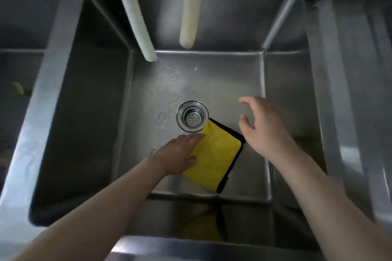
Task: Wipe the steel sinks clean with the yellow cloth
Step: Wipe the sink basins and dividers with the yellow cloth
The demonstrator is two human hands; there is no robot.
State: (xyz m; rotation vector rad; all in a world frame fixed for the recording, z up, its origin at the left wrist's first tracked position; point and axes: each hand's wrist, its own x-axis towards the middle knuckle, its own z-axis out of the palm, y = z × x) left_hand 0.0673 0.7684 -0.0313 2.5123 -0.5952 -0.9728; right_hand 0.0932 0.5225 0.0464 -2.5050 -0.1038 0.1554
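A folded yellow cloth [218, 154] with a black edge lies flat on the floor of the middle steel sink [212, 82], just right of and below the round drain strainer [192, 117]. My left hand [180, 152] presses on the cloth's left edge, with its fingers reaching toward the drain. Above the cloth's right corner hovers my right hand [261, 127], its fingers spread and holding nothing. Water streaks lie on the sink floor left of the drain.
Two pale hoses [137, 17] [189, 6] hang down into the sink from the back. A second basin [17, 70] lies to the left beyond a steel divider, and a steel surface [350, 70] runs along the right.
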